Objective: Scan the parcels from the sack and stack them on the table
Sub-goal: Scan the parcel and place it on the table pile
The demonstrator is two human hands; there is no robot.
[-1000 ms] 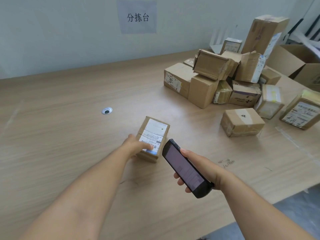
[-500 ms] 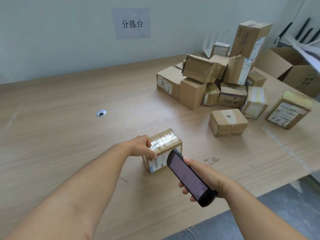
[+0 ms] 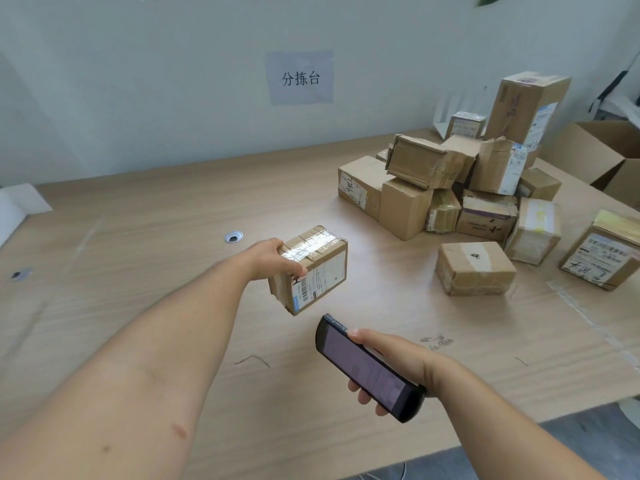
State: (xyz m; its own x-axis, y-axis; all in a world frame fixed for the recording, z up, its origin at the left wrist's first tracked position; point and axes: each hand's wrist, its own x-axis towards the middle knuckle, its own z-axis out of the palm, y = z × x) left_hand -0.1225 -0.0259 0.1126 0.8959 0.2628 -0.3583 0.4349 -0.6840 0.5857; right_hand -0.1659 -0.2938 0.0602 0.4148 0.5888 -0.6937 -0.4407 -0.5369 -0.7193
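Observation:
My left hand grips a small cardboard parcel by its left end, tilted so its white barcode label faces me. The parcel's taped top shines. My right hand holds a black handheld scanner, screen up, its front end pointing toward the parcel's label from a short way below it. Both are over the wooden table. A pile of parcels lies at the table's right rear.
Single parcels lie near the pile: one brown box and one labelled box at the right edge. An open carton stands at the far right. A cable grommet is set in the table left of the parcel.
My left hand turned the parcel from lying label-up to label facing me and raised it off the table. The scanner drew back a little toward me.

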